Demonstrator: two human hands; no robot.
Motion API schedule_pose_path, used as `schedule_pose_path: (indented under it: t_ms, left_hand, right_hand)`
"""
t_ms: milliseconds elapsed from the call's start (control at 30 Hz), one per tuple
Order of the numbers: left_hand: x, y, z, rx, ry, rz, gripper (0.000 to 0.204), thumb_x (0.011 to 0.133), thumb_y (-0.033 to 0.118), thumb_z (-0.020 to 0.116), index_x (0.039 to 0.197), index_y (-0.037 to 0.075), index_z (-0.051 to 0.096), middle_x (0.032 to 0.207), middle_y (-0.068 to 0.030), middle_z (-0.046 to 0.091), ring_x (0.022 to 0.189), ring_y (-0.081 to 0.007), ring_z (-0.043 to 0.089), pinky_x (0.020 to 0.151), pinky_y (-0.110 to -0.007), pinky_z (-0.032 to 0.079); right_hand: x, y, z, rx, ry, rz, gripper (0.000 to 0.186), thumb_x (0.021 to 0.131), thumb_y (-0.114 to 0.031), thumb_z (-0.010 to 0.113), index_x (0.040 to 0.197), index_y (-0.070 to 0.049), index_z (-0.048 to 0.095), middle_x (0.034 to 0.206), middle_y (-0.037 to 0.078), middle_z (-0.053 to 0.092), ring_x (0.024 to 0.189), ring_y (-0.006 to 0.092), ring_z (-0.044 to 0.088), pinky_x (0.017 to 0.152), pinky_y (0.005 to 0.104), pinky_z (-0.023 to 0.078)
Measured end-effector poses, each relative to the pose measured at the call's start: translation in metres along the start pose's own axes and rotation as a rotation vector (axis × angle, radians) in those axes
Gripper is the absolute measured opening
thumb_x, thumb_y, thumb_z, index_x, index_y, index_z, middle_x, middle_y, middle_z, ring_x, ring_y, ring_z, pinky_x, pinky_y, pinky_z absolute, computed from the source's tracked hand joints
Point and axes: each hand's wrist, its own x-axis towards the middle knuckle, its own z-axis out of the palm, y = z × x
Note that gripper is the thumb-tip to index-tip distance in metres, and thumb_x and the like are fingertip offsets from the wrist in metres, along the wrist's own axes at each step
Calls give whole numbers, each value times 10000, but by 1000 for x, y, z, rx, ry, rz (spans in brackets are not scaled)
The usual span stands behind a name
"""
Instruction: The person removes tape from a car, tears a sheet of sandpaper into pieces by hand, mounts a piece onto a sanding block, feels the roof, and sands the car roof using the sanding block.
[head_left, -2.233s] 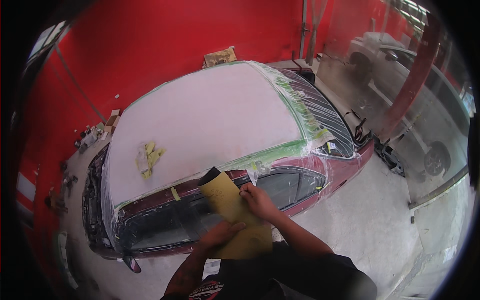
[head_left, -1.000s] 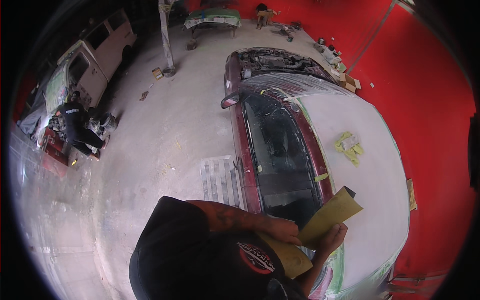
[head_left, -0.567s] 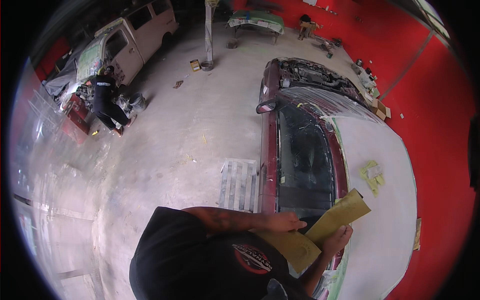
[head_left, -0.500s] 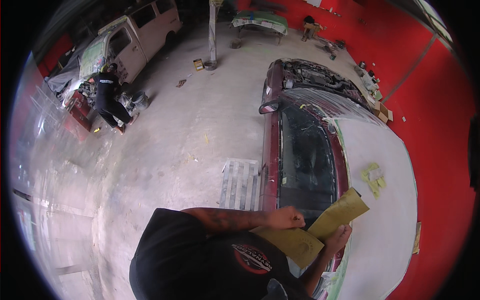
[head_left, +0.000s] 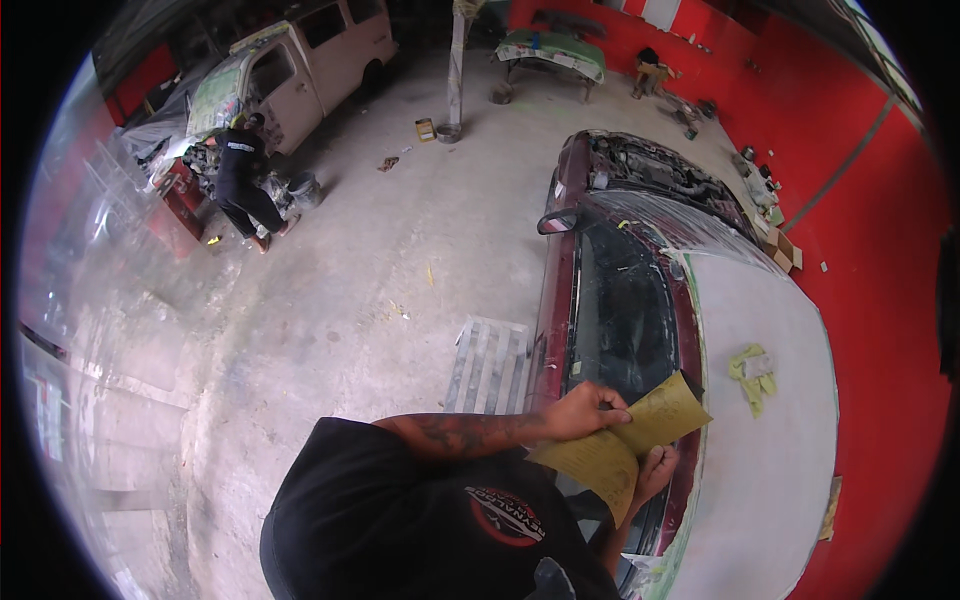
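I hold a yellow-gold sheet of sandpaper (head_left: 672,410) between both hands, in front of my chest and beside the car's side window. A crease or tear line runs across its middle, splitting it into two angled halves; whether they are still joined I cannot tell. My left hand (head_left: 585,412) pinches the sheet at the upper end of that line, its fingers curled in. Lower down, my right hand (head_left: 655,474) grips the sheet's edge, thumb on top. Part of the sheet's left half lies against my dark shirt.
The maroon car (head_left: 556,340) has a pale roof (head_left: 770,440) with a yellow cloth (head_left: 750,392) on it. A slatted platform (head_left: 486,368) stands beside the door. Far left, a co-worker (head_left: 240,175) bends at a white van (head_left: 330,70). A post (head_left: 457,75) rises at the back.
My left hand has moved up and right onto the sheet's middle line. The sandpaper and my right hand have shifted slightly left, and the whole view has turned a little.
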Motion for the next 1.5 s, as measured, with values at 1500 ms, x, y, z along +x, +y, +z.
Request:
schedule_pose_path:
  t_ms: [1500]
  left_hand:
    - [-1,-4,22,948,-445,324,138,773,167,576,846,70,641,885,-121,660,885,-345,647,774,-474,498]
  right_hand:
    - [15,-49,-34,-525,-579,-408,48,770,-97,606,817,-98,616,794,56,608,841,267,579,870,432,380]
